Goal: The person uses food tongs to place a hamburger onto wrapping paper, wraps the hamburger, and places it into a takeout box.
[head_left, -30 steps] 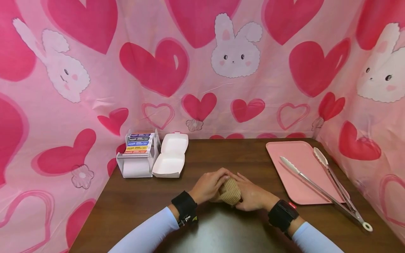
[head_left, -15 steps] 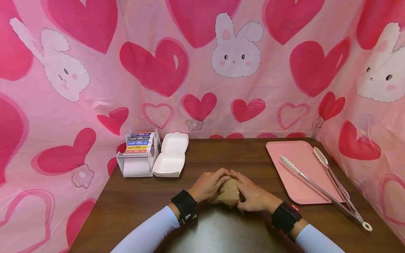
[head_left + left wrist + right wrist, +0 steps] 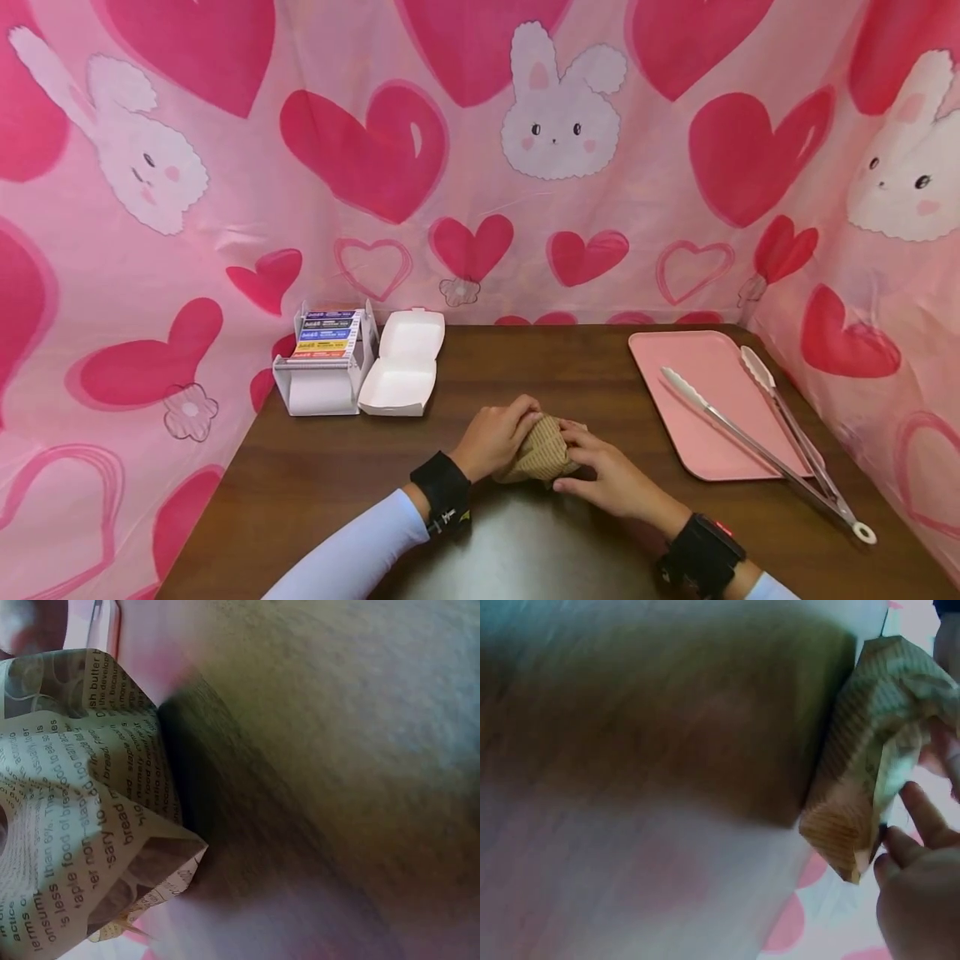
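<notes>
A paper-wrapped bundle point(image 3: 542, 450) lies on the table between my two hands; what is inside is hidden. Its wrapper is tan paper, striped in the head view, with printed words and folded corners on the bundle point(image 3: 90, 787) in the left wrist view. My left hand point(image 3: 491, 442) holds the bundle's left side, fingers curved over its top. At the other end is my right hand point(image 3: 618, 475), thumb and fingers spread, fingertips right at the paper's edge. In the right wrist view its fingers point(image 3: 922, 814) reach to a raised fold.
Metal tongs point(image 3: 750, 442) lie across a pink tray point(image 3: 678, 408) at the right. Back left stands a white dispenser point(image 3: 322, 392) with several coloured label strips, beside an opened white takeout box point(image 3: 397, 383). A pink heart-and-rabbit cloth point(image 3: 465, 183) surrounds the table.
My right hand has loosened from around the bundle's right end and drawn back to the right, fingers spreading. More of the wrapper shows. The left hand keeps its hold.
</notes>
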Demonstrator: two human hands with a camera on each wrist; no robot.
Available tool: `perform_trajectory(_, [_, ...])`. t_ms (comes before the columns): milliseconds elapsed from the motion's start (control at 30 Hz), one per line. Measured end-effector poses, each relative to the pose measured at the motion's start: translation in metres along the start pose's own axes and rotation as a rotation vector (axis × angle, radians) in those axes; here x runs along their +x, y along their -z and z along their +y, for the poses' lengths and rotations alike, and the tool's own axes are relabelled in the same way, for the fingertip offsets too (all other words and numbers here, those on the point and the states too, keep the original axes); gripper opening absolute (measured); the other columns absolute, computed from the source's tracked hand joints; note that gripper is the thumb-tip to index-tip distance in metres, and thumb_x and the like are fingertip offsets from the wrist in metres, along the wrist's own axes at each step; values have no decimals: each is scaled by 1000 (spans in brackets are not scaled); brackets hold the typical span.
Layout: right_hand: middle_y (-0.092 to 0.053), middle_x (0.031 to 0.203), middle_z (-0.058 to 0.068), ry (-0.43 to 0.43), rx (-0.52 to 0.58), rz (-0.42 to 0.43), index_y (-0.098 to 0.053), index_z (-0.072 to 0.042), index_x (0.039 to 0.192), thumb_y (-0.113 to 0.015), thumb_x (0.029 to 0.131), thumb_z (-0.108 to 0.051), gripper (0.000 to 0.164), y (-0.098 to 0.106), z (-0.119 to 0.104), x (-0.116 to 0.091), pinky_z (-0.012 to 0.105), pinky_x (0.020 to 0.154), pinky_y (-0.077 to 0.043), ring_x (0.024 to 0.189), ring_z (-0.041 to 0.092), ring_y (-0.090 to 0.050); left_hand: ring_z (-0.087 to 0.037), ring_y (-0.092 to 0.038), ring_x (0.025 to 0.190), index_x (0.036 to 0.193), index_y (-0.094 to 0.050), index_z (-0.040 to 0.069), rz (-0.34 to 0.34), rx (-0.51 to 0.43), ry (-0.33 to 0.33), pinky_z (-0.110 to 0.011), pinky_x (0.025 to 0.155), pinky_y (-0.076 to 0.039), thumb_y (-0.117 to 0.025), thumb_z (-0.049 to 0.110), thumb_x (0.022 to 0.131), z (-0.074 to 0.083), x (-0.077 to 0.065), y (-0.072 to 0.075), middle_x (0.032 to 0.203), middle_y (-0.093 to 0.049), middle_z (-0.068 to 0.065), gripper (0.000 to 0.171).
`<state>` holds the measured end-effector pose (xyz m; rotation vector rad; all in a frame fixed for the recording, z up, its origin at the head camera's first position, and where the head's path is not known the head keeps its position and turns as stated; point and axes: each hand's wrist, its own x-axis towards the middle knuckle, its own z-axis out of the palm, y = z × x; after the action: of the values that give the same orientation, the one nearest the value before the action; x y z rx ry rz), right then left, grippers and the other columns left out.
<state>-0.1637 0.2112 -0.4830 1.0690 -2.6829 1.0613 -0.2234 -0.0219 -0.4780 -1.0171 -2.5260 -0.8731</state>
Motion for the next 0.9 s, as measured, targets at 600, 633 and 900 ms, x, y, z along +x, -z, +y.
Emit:
perform_trajectory(600, [-56, 145, 9, 11, 53, -32, -70, -18, 125, -73, 92, -11, 34, 1, 10, -2, 38, 109, -44, 136, 29, -51, -6, -63, 78, 114, -57, 16, -24, 19, -113, -26, 71, -52, -53, 24, 106, -7, -4, -6, 90, -69, 5, 12])
perform_trajectory(633, [-55, 146, 9, -4, 87, -39, -70, -19, 126, -71, 94, -14, 32, 1, 10, -2, 36, 110, -43, 138, 28, -49, -6, -63, 78, 114, -57, 16, -26, 21, -109, -26, 71, -52, -53, 25, 106, -7, -5, -6, 90, -69, 5, 12])
perform_trajectory(900, [-60, 136, 12, -12, 268, -54, -75, -19, 95, -66, 99, -16, 11, 1, 14, -3, 24, 104, -43, 129, 10, -51, -8, -65, 79, 115, -57, 16, -38, 69, -122, -28, 71, -54, -52, 27, 107, -3, -7, -4, 90, -70, 4, 14])
